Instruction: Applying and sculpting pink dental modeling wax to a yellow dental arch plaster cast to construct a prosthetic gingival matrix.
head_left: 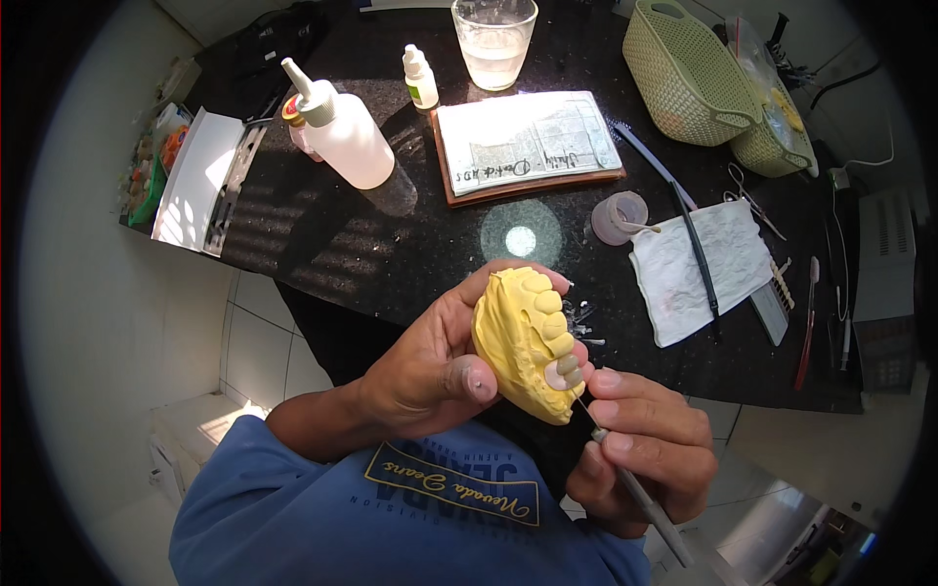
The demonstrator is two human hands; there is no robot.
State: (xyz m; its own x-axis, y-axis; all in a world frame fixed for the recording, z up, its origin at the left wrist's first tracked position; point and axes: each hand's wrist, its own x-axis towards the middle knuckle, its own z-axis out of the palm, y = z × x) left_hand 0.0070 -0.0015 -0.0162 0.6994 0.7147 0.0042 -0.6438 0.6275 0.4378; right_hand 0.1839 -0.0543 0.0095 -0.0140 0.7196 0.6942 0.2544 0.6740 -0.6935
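Observation:
A yellow dental cast (516, 342) with a row of moulded teeth rests in my left hand (430, 361), the fingers wrapped behind it and the thumb along its near side. Near its right end sit some greyish-beige teeth (565, 367) beside a pale pinkish-white patch. My right hand (660, 444) pinches a slim metal dental instrument (640, 498) like a pen. Its thin tip points up at the cast's lower right edge, by the greyish teeth; whether it touches is too fine to tell.
On the black countertop (420, 264) stand a squeeze bottle (347, 137), a dropper bottle (420, 78), a glass of cloudy liquid (493, 44) and a covered palette (528, 137). Rightward lie a small jar (619, 217), a white cloth (655, 283) with a dark-handled brush (692, 244), scissors (752, 200) and green baskets (689, 78).

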